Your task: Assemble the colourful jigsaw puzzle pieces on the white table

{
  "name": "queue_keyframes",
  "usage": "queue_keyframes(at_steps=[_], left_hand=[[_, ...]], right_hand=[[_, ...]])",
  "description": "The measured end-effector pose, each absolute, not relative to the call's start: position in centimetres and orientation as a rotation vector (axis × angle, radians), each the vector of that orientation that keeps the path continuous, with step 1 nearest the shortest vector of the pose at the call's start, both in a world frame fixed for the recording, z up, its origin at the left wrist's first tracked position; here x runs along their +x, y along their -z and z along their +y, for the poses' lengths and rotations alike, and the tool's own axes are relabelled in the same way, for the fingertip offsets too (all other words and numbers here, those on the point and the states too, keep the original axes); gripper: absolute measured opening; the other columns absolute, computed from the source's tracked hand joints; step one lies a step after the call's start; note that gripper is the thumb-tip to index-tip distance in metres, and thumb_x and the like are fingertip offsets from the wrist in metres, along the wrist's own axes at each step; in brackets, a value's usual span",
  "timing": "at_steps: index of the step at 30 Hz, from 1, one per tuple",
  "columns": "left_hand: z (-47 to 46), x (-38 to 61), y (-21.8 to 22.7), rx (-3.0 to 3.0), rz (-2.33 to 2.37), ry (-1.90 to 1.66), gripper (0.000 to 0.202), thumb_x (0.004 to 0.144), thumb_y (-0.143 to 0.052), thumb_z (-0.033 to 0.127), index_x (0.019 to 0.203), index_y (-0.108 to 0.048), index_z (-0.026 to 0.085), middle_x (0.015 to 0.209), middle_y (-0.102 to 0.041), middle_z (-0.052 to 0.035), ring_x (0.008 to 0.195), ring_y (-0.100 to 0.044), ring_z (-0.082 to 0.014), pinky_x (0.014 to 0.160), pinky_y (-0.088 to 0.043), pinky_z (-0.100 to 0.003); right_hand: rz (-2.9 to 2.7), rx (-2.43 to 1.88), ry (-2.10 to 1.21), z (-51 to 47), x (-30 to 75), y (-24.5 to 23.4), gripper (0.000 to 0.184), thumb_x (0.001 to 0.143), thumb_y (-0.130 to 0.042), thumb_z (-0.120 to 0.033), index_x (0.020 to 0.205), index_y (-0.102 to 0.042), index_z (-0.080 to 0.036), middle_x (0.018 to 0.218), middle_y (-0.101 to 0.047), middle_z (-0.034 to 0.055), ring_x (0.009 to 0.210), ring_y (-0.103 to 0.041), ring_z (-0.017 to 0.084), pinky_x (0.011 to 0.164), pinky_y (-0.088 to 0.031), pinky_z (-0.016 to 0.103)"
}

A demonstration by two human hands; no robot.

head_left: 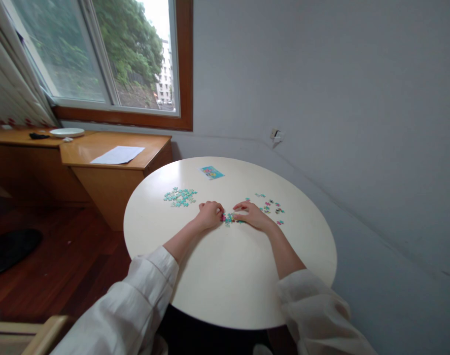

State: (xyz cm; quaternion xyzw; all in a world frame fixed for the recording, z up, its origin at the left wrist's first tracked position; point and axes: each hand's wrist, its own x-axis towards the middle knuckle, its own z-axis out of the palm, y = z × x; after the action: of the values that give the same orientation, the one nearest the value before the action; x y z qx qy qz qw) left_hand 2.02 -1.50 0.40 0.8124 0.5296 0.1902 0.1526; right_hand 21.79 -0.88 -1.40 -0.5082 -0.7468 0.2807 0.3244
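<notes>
Head view shows the middle cluster of jigsaw pieces (228, 220) near the centre of the frame, on the white bench (225, 281), between both hands. The left hand (211, 215) has its fingers curled at the cluster's left edge; I cannot tell if it grips a piece. The right hand (251, 215) is partly open, thumb apart from fingers, at the right edge, with no piece visibly held. The pieces look thin, light and rather stiff; their narrow tabs probably bend easily, so pinching by opposite edges, across the body, seems safest.
</notes>
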Motion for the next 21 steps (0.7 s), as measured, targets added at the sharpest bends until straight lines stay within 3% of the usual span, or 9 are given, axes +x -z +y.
queue_keyframes(at_steps=[10,15,21], left_hand=[[-1.6,2.1,-0.5,2.287,1.545,-0.544,0.025,0.076,-0.046,0.014,0.087,-0.068,0.022,0.102,-0.066,-0.0048,0.104,-0.055,-0.021,0.094,-0.034,-0.039],[-1.3,2.0,-0.2,2.271,1.526,-0.57,0.026,0.076,-0.046,0.014,0.087,-0.067,0.022,0.103,-0.065,-0.0047,0.104,-0.054,-0.0207,0.096,-0.033,-0.039],[-1.4,2.0,-0.3,2.261,1.529,-0.571,0.024,0.076,-0.046,0.013,0.085,-0.067,0.021,0.102,-0.065,-0.0051,0.104,-0.054,-0.0209,0.095,-0.034,-0.04]], right_hand=[[-1.643,-1.67,-0.356,0.4,23.8,1.4,0.017,0.071,-0.052,-0.029,0.074,-0.066,-0.02,0.073,-0.067,0.0029,0.07,-0.059,0.018,0.07,-0.045,0.031],[-1.461,-2.08,-0.097,0.1,26.0,0.9,0.018,0.074,-0.05,-0.024,0.079,-0.068,-0.022,0.084,-0.069,0.0056,0.085,-0.061,0.024,0.083,-0.037,0.04],[-1.511,-2.196,-0.044,0.0,27.2,1.4,0.021,0.073,-0.054,-0.029,0.085,-0.069,-0.022,0.092,-0.069,0.0098,0.092,-0.059,0.03,0.084,-0.034,0.047]])
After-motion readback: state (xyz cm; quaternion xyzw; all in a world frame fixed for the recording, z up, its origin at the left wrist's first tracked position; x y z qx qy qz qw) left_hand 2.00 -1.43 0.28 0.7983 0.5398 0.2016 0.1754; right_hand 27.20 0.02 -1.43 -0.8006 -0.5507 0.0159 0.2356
